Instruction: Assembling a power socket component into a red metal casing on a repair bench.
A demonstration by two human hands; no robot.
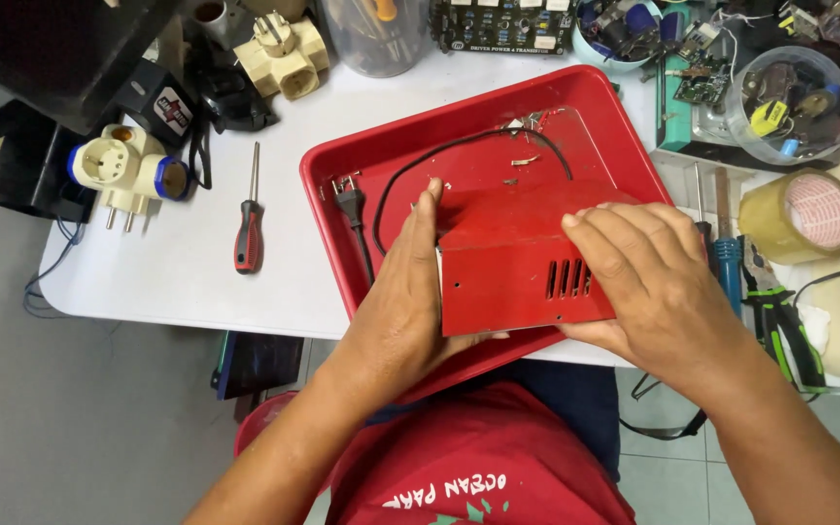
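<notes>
Fingers of both hands are closing around a red metal cover (512, 262) over the near part of the red tray (624, 126): left hand (402, 292) bracing its left edge, right hand (648, 282) spreading across the vented right side. Thin, stiff sheet metal, probably light with sharp edges, is best held by its folded sides.

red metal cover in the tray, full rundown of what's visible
The red metal cover is a bent sheet-metal housing, painted red, with a row of vent slots near its right end and a small hole low on its left. It sits in the red tray, tilted toward the camera. The left hand presses its left edge; the right hand grips its right end, fingers over the top. A black power cord loops behind it.
</notes>
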